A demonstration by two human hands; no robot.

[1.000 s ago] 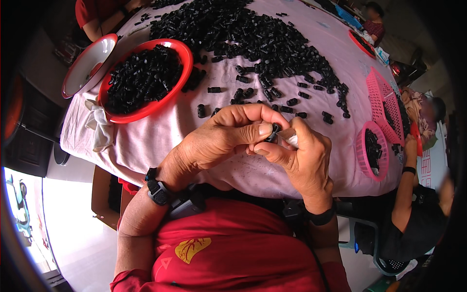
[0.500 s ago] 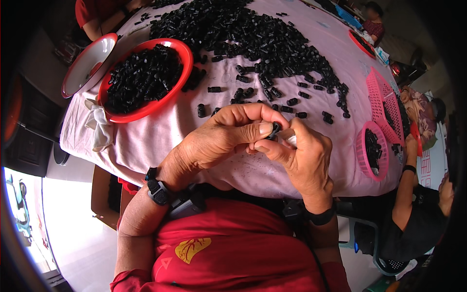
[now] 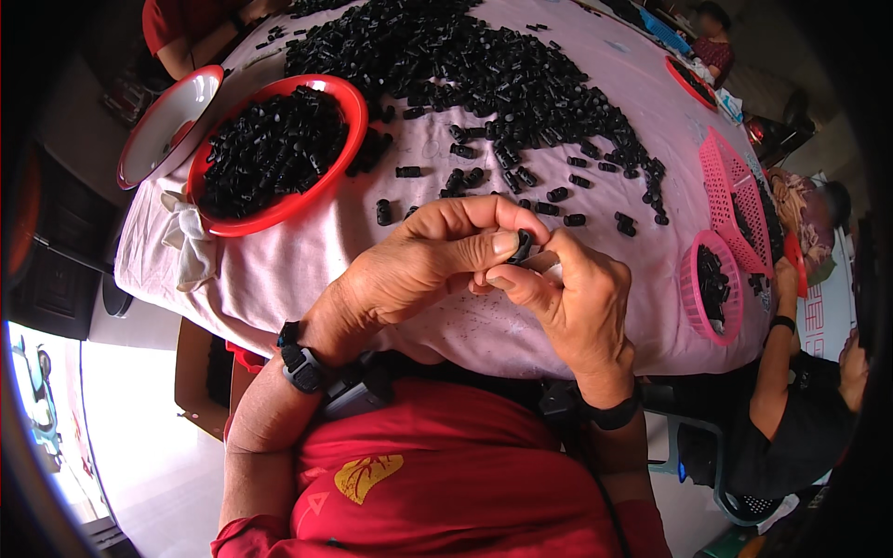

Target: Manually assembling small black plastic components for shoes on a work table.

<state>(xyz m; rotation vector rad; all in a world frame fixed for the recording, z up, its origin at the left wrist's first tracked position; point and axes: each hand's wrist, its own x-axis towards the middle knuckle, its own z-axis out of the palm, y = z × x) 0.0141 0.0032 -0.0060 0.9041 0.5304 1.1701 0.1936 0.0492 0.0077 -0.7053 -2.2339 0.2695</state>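
Note:
Over the table's near edge my two hands meet. My left hand is closed, pinching a small black cylindrical part between thumb and fingertips. Right beside it, my right hand is closed too, its thumb and index finger pressed close to the part. Something small and pale shows between the right fingers; most of it is hidden, so its kind cannot be made out. Just beyond my fingers lie several similar loose black parts, in front of a large pile of them.
A red basin heaped with black parts stands at the left, beside a white basin and a white cloth. Pink baskets with black parts stand at the right on the pink tablecloth. Other people sit around the table.
The black part has turned slightly between my left fingertips. My right hand has shifted a little to the left, and less of the pale thing shows.

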